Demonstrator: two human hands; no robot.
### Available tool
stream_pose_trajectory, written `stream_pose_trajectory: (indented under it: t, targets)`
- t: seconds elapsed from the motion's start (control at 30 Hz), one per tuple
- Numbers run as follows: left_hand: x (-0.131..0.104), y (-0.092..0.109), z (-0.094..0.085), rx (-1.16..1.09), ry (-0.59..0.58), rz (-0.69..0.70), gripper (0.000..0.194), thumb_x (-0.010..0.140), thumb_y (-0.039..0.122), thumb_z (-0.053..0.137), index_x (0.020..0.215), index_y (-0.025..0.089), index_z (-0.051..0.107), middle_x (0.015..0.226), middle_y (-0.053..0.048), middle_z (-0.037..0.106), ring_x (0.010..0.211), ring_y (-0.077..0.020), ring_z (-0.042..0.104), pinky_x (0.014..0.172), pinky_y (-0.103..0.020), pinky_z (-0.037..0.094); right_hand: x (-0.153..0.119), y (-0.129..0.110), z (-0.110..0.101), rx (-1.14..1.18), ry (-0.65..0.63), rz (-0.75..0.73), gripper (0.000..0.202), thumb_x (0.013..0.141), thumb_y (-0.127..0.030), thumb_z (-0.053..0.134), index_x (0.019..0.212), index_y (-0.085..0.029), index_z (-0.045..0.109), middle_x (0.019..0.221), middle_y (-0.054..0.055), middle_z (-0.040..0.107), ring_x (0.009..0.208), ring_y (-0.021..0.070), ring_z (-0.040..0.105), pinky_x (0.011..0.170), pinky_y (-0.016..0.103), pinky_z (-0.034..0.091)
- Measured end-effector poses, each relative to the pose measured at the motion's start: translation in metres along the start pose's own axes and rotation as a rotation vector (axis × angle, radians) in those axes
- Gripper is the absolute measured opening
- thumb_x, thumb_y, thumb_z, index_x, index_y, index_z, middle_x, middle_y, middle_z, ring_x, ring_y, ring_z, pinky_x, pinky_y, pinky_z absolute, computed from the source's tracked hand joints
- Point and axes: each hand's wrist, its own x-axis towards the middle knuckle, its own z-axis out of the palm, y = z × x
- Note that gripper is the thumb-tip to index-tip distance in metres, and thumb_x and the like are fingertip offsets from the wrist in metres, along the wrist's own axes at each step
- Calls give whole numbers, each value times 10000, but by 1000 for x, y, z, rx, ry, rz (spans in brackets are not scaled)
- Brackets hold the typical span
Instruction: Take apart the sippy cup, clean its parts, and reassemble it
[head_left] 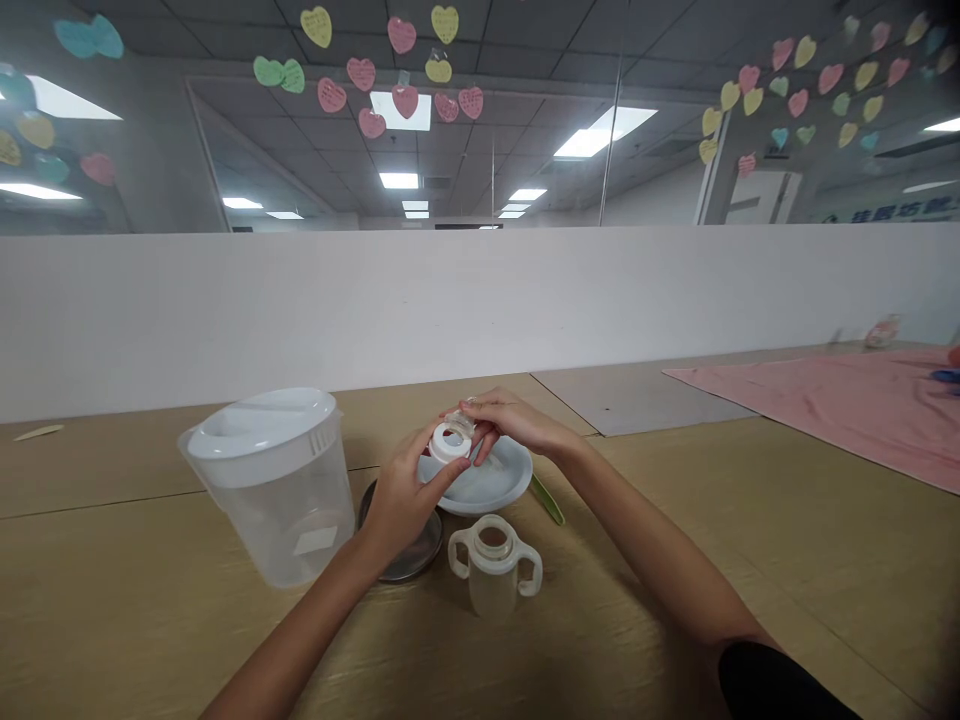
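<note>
My left hand (409,485) grips a white ring-shaped cap (450,440), its opening facing me. My right hand (510,418) has its fingers closed around a clear piece (459,422) at the cap's upper edge. Both hands are over a pale shallow bowl (491,485). Nearer to me stands an upright, lidless bottle (493,575) with two handles. Under my left wrist lies a dark round metal dish (412,555), partly hidden. A green utensil (547,498) rests on the table right of the bowl.
A large translucent pitcher with a white lid (285,490) stands left of my left forearm. On the far right a pink cloth (847,400) covers part of the wooden table (675,500). A low white partition (450,310) runs along the back.
</note>
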Motion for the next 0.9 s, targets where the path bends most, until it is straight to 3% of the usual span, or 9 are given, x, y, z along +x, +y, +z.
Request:
stream_pose_trajectory:
  t: [0.17,0.23,0.3,0.37,0.47,0.6,0.7,0.8,0.9]
  targets:
    - [-2,-8,7,58,-35,53,365,819,366,539,1152,217,516,1118,-56,604,1022,-210,554,880,-339,431,5,4,-11,91,82,111,399,911,-414,358,972,-96,590,810,111,679,592,167,645,481,268,533]
    - [-4,-10,11,96,-45,49,363,813,348,542,1153,224,509,1133,-60,570,1058,-215,525,903,-344,419,7,7,-17,20,106,141,438,924,-428,291,1000,-102,573,862,123,675,642,175,649,511,275,529]
    - [-7,-15,18,160,-35,2,372,801,347,547,1150,221,515,1132,-71,529,1083,-226,498,920,-359,410,9,13,-20,-273,162,162,458,906,-453,309,904,-94,594,845,133,668,654,182,641,516,261,500]
    - [-11,-24,25,217,-54,-52,371,795,360,544,1134,208,533,1093,-81,513,1060,-231,501,912,-371,415,11,22,-21,-752,172,193,462,878,-462,361,752,-94,610,780,134,660,653,188,625,528,251,455]
    - [-18,-40,35,262,-128,-73,392,790,385,547,1127,185,542,1060,-89,550,1018,-234,521,899,-389,417,14,37,-20,-1230,14,266,393,795,-443,507,613,-113,617,675,109,646,676,201,605,566,252,399]
    - [-25,-52,42,329,-189,-96,386,816,412,507,1115,173,552,1058,-84,616,1028,-249,522,914,-419,379,19,60,-20,-1227,-172,345,189,601,-326,710,626,-145,662,651,52,649,652,188,594,569,244,382]
    - [-28,-51,44,346,-266,-121,346,856,407,438,1076,178,575,990,-70,647,1007,-245,531,921,-425,353,22,73,-21,-1198,-213,371,166,530,-236,743,673,-171,688,631,17,643,624,172,588,567,236,383]
    - [-29,-51,44,352,-250,-104,379,873,411,404,1155,185,519,1071,-74,623,1060,-243,505,952,-437,320,23,76,-23,-1166,-164,339,172,524,-227,752,677,-178,692,631,14,646,606,161,577,555,225,376]
    - [-31,-60,41,393,-85,-125,415,878,416,380,1215,187,455,1208,-96,533,1132,-256,449,957,-450,318,16,70,-30,-1133,1,238,120,650,-262,671,734,-180,693,714,28,668,651,155,578,583,220,377]
